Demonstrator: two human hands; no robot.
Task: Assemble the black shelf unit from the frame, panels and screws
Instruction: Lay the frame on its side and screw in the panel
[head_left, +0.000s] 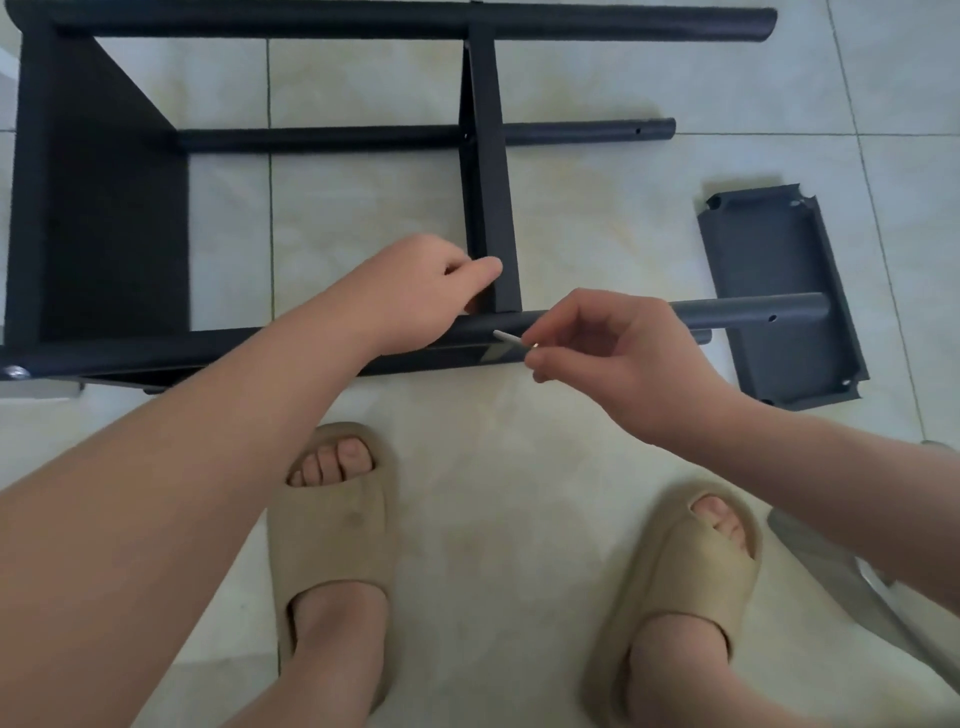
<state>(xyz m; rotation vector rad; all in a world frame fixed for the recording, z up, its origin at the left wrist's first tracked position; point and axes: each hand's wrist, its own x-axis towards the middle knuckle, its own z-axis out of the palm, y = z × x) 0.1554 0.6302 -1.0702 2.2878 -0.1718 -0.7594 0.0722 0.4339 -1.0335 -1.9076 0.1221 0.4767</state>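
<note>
The shelf frame (104, 208) lies on its side on the floor (363, 208). Our left hand (431, 291) curls its fingers (483, 270) round the middle panel (491, 208) at the near tube (753, 312). Our right hand (613, 348) pinches a screw (511, 339) just beside it. We should align both holes first, then start the screw straight.

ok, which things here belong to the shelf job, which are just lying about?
Job: frame, fitted panel, loose panel, thin silver piece pinched in right hand, left hand holding fitted panel.
Lying about: grey object, lower right.

home, tiled floor (571, 218), slippers (332, 525)
</note>
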